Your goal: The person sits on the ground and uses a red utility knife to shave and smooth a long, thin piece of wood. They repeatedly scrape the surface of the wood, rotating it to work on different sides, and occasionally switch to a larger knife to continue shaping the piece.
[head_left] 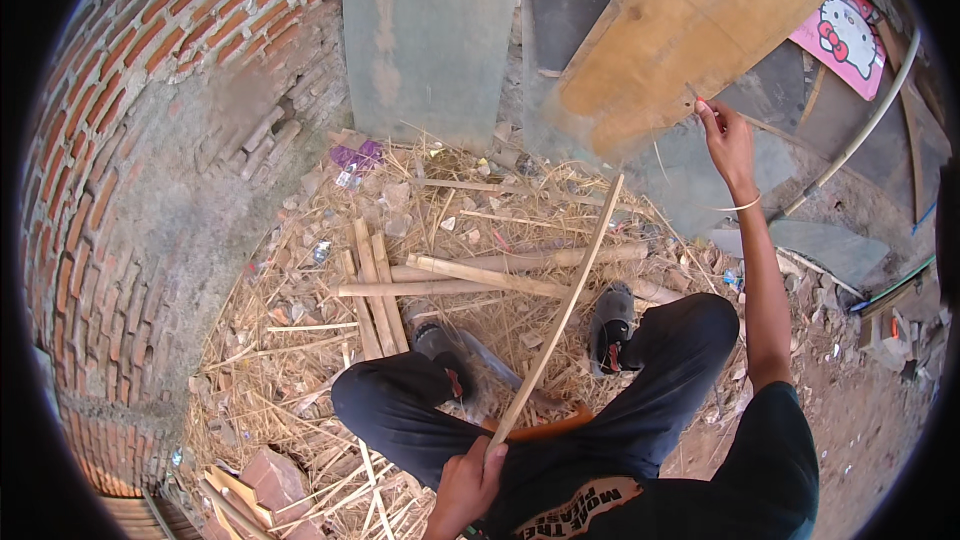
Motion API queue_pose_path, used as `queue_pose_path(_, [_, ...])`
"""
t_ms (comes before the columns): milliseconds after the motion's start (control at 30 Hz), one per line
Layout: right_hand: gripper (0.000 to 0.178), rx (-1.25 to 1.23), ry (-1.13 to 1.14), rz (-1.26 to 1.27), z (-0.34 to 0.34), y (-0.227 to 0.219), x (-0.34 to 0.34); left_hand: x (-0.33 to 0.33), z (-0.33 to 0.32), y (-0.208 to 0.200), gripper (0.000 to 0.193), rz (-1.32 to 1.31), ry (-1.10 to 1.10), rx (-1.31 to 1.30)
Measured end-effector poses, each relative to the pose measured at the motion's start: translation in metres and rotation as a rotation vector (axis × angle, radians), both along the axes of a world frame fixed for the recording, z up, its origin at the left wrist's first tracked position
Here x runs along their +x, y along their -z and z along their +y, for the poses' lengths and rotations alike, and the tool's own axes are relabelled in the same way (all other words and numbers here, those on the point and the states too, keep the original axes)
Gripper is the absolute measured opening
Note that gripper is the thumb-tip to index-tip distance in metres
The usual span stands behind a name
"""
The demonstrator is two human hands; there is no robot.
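My left hand [470, 485] is low by my lap, closed around the near end of a long thin bamboo strip [565, 310]. The strip slants up and away over my knees to its tip by the straw pile. My right hand [725, 135] is raised at arm's length on the right, just under a leaning wooden board [690, 20]. Its fingertips are pinched on what looks like a thin pale sliver [692, 95]. A knife with an orange handle [545, 428] lies between my legs, and its blade [490, 360] points toward my left foot.
Split bamboo poles [480, 275] lie across straw and rubble in front of my shoes. A curved brick wall [110, 190] closes the left side. Grey slabs [430, 50] lean at the back. A pink cartoon panel [850, 40] and a hose [860, 140] are at the right.
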State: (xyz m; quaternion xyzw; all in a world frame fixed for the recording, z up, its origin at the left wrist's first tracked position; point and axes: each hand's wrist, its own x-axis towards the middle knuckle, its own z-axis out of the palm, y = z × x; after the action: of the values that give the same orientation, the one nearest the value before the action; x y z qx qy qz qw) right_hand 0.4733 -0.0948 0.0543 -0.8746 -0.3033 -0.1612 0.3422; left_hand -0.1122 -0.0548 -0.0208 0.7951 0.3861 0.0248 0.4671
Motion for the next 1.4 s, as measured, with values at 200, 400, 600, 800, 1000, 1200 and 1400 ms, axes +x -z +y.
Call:
queue_pose_path(200, [0.04,-0.86,-0.381,0.205,-0.018,0.079,-0.002,-0.004,0.027,0.01,0.061,-0.015,-0.128,-0.324])
queue_pose_path(400, [0.042,-0.909,-0.26,0.316,-0.043,0.166,0.026,0.023,0.042,0.005,0.059,-0.319,-0.315,-0.433])
queue_pose_path(600, [0.044,-0.765,-0.019,0.363,-0.11,0.219,0.025,0.046,0.062,-0.01,0.059,-0.46,-0.277,-0.49])
queue_pose_path(800, [0.037,0.112,-0.128,0.471,-0.093,0.121,-0.091,0.071,0.067,-0.024,0.06,-0.437,-0.148,-0.518])
queue_pose_path(1000, [0.028,0.251,-0.291,0.322,-0.07,0.024,-0.178,0.083,0.058,-0.023,0.059,-0.424,-0.111,-0.467])
queue_pose_path(1200, [0.032,0.115,-0.794,0.063,-0.041,0.026,-0.258,0.095,0.056,-0.022,0.045,-0.5,0.006,-0.334])
queue_pose_path(1400, [0.035,0.174,-0.9,0.013,-0.017,0.051,-0.291,0.101,0.053,-0.018,0.039,-0.476,0.006,-0.087])
